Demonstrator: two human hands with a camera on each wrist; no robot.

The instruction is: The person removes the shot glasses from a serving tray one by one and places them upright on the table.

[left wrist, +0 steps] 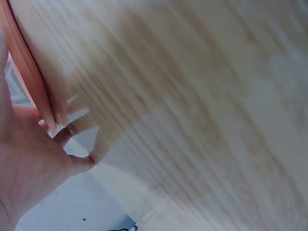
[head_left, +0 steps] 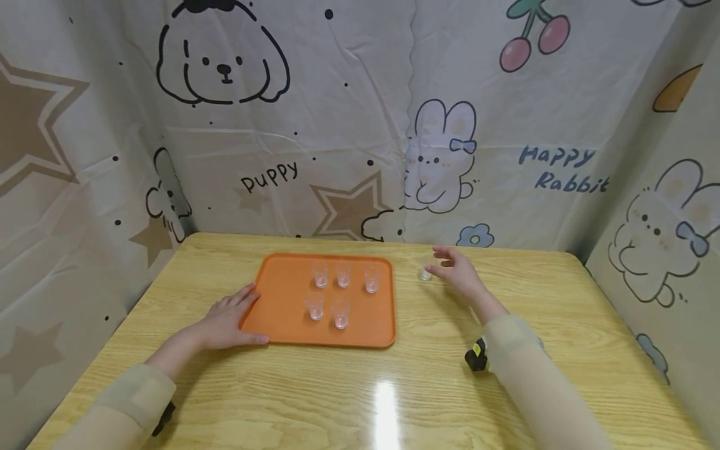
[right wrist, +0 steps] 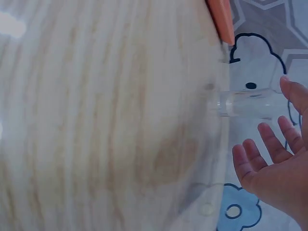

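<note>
An orange tray (head_left: 281, 300) lies on the table with several small clear glasses standing on it, among them one glass (head_left: 340, 315) at its front. My left hand (head_left: 225, 322) rests at the tray's left side, fingers spread along the edge and thumb by the front left corner. The tray's rim (left wrist: 31, 72) shows beside that hand in the left wrist view. To the right of the tray, another clear glass (right wrist: 250, 104) stands upright on the table. My right hand (head_left: 458, 272) is beside this glass, thumb and fingers apart near its upper part. Whether they touch it I cannot tell.
The wooden table (head_left: 315, 394) ends at the back against a printed cloth (head_left: 337, 125), which also hangs at both sides. A dark wrist device (head_left: 475, 355) sits at the right sleeve. Light glares off the table's front part.
</note>
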